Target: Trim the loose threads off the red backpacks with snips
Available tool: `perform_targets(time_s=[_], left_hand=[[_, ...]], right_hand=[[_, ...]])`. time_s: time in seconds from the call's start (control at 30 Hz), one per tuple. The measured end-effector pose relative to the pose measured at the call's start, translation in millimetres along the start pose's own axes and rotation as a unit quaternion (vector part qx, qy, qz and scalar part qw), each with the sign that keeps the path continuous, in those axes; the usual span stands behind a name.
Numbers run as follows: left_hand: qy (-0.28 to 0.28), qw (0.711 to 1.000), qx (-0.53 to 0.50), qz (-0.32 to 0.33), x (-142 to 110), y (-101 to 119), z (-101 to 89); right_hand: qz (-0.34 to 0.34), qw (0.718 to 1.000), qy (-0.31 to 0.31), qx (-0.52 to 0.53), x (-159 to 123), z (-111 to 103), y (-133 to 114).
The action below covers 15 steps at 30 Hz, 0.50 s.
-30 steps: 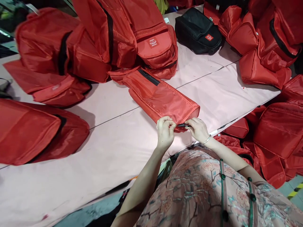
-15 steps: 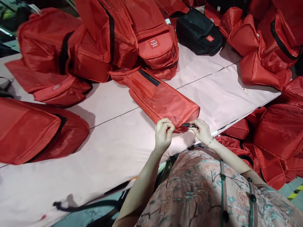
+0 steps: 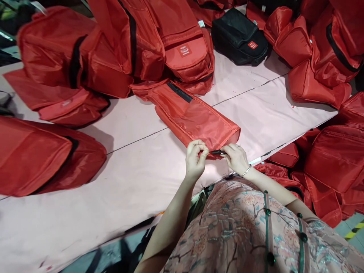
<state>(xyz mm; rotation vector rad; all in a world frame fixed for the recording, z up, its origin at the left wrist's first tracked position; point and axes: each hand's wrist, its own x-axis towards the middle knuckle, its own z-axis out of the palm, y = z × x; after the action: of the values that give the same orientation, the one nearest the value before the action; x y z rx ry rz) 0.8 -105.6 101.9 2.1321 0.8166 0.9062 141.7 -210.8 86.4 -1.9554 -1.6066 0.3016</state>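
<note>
Pinching a black tool (image 3: 218, 152) between its fingers, the right hand (image 3: 236, 157) was placed just below and right of the frame's centre, a bracelet (image 3: 247, 170) at its wrist. Tool: tip directed left, at the near edge of the flat bag (image 3: 199, 123). Left hand (image 3: 195, 161): just left of the tool, fingers curled and pressed together at that same edge; what lay between them was too small to tell. Flat bag: red, with a black strip (image 3: 179, 92) near its far end; it lay slantwise on the table (image 3: 136, 170), mid-frame. Table: covered in pale pink. Black bag (image 3: 240, 40): one, red-labelled, stood upper right of centre. Red bags (image 3: 54, 45): several crowded the upper left and upper right, one lay at the left edge, and more were heaped at the right edge, beyond the table.
</note>
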Motion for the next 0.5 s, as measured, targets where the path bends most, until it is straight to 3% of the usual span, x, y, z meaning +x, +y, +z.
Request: perform_targets(time_s=[0.37, 0.5], left_hand=[[-0.009, 1.0, 0.0, -0.015, 0.6, 1.9, 0.3], [-0.026, 0.997, -0.062, -0.036, -2.6, 10.6, -14.5]], right_hand=[[0.019, 0.999, -0.006, 0.034, 0.9, 6.3, -6.7], [0.015, 0.996, 0.007, 0.092, -4.2, 5.3, 3.1]])
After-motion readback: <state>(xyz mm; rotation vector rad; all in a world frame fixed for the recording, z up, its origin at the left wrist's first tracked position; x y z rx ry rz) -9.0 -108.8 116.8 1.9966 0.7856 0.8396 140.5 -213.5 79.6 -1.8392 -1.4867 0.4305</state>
